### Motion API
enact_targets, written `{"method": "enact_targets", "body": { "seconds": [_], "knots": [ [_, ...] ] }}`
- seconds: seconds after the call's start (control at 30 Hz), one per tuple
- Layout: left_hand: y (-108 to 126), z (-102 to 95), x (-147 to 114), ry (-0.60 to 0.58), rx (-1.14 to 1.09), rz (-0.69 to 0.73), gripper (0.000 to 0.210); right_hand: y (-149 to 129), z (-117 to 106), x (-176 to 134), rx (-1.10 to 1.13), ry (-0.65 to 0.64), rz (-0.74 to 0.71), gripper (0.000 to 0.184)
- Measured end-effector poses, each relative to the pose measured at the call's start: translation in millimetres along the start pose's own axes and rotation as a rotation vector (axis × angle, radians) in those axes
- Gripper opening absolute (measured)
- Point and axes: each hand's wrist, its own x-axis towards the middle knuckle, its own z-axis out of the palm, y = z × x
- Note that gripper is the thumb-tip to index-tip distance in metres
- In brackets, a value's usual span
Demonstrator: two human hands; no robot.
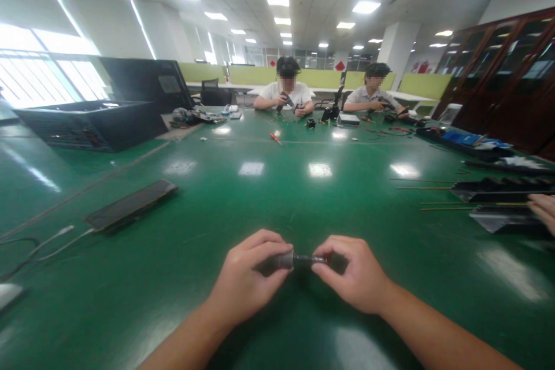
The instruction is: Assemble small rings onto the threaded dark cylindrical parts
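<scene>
Through the head camera I have both grips low over the glossy green surface (269,202), toward its near edge and about midway between its left and right sides. My left grip (249,274) is clamped on a short grey cylinder (285,260), thumb below and fingers above. A thin dark rod (302,259) runs level from the cylinder's right end across the gap between my hands. My right grip (356,272) is pinched together on the rod's other end, thumb and fingertips closed round it; I cannot tell whether rod and cylinder are one piece. Toward the left edge I see a dark flat rectangular slab (132,205) lying at an angle, a pale cable (65,243) near it. Beyond, nearer the far left corner, stands a large black open-topped box (95,127). A small red-handled screwdriver (275,138) lies near the far edge, where two people sit, each holding dark parts. Along the right edge I make out black angular metal pieces (498,191) with thin brass-coloured rods (427,188), and another person's hand (544,211) reaching in beside them.
</scene>
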Motion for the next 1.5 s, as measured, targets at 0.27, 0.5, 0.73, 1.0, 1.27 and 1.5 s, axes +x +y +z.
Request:
{"method": "enact_targets", "body": {
  "seconds": [0.27, 0.5, 0.73, 1.0, 1.27, 1.5],
  "knots": [
    [-0.3, -0.4, 0.1, 0.014, 0.010, -0.017, 0.024, 1.7, -1.8, 0.6, -0.012, 0.013, -0.002, 0.002],
    [-1.6, 0.2, 0.1, 0.018, 0.016, -0.021, 0.025, 3.4, -2.3, 0.4, -0.025, 0.012, -0.002, 0.002],
    [-2.8, 0.5, -0.3, 0.016, 0.024, -0.026, 0.025, 2.9, -3.3, 0.5, -0.016, 0.012, 0.001, 0.002],
    [-4.0, -0.4, -0.4, 0.012, 0.022, -0.032, 0.025, 4.3, -2.7, 0.3, -0.014, 0.019, -0.007, 0.004],
    [-4.3, -1.1, 1.4, 0.006, 0.032, -0.060, 0.023, 4.0, -3.0, 0.9, -0.018, 0.006, 0.000, 0.003],
    [-3.0, -2.3, 1.4, 0.000, 0.031, -0.067, 0.025, 4.3, -3.4, 1.1, -0.019, 0.001, -0.002, 0.004]
  ]
}}
